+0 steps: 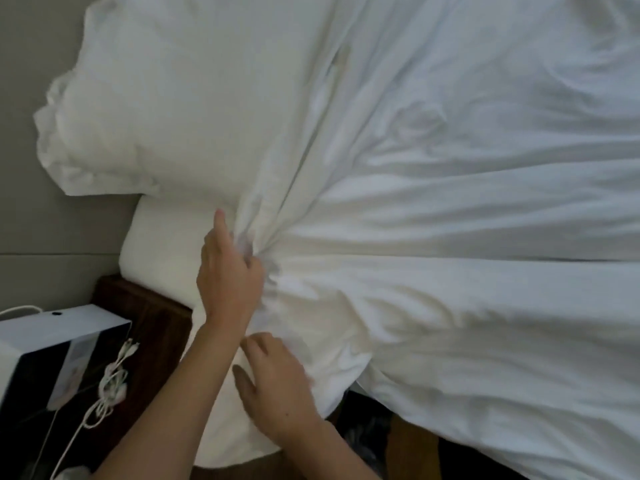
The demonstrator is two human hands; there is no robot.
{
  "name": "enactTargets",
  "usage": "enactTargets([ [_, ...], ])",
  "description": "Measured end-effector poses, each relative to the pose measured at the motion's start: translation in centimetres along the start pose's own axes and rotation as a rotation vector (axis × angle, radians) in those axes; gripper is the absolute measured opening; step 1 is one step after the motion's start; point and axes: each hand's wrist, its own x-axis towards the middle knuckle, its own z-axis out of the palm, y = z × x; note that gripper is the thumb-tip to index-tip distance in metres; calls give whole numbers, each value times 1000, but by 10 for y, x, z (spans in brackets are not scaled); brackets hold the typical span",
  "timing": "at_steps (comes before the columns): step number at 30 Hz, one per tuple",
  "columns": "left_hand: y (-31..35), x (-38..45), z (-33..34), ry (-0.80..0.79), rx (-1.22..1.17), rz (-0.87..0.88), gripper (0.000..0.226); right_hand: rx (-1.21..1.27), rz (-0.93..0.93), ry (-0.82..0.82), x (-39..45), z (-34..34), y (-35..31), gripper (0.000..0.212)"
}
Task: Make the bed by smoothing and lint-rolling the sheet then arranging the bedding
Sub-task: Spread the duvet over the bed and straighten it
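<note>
A white duvet [450,209] covers most of the bed, creased, with folds fanning out from one bunched spot. My left hand [228,271] grips that bunch near the duvet's upper corner, index finger sticking straight out. My right hand [273,379] is just below it at the duvet's near edge, thumb out, its fingers curled into the fabric. A plump white pillow [166,109] lies at the upper left, partly under the duvet. The white sheet [159,244] shows on the mattress corner beside my left hand. No lint roller is in view.
A dark wooden nightstand [152,327] stands at the bed's corner. It holds a white-and-black box [52,344] and tangled white cables [110,382]. A grey wall [31,64] runs along the left. The dark floor [367,431] shows under the hanging duvet.
</note>
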Motion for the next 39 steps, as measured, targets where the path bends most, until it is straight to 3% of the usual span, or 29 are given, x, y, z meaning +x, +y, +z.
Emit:
enactTargets([
  [3, 8, -6, 3, 61, -81, 142, 74, -147, -156, 549, -22, -33, 39, 25],
  [6, 13, 0, 10, 73, -93, 208, 82, -351, -180, 773, -70, -66, 104, 19],
  [8, 22, 12, 16, 89, -76, 238, 87, -517, -72, 723, -107, -81, 150, 32],
  [11, 46, 39, 24, 160, -5, 267, 90, -690, 146, 471, -150, -93, 205, 67],
  [13, 66, 51, 30, 195, 68, 242, 86, -780, 206, 400, -163, -97, 228, 75],
  [16, 84, 51, 35, 151, 121, 212, 69, -796, 257, 368, -159, -107, 239, 61],
  [19, 81, 54, 25, 83, 181, 336, 54, -807, 263, 333, -143, -120, 232, 40],
  [23, 67, 83, -15, 190, 200, 449, 41, -708, 272, 187, -154, -114, 220, 35],
  [25, 66, 95, -25, 250, 149, 370, 36, -619, 256, 106, -186, -94, 218, 60],
  [26, 66, 99, -25, 267, 121, 266, 35, -580, 265, 88, -204, -85, 217, 63],
  [28, 66, 103, -19, 264, 106, 37, 36, -564, 263, 95, -227, -76, 215, 51],
  [30, 65, 96, -9, 273, 148, -3, 38, -574, 297, 22, -226, -77, 219, 47],
  [32, 63, 77, 5, 364, 198, 141, 45, -605, 297, -55, -216, -76, 227, 59],
  [35, 67, 26, 42, 425, 187, 551, 45, -608, 211, -88, -204, -76, 230, 60],
  [37, 68, -25, 81, 236, 223, 780, 49, -554, 110, -12, -212, -80, 229, 45],
  [39, 70, -84, 119, 19, 232, 874, 48, -564, 69, 40, -230, -87, 235, 46],
])
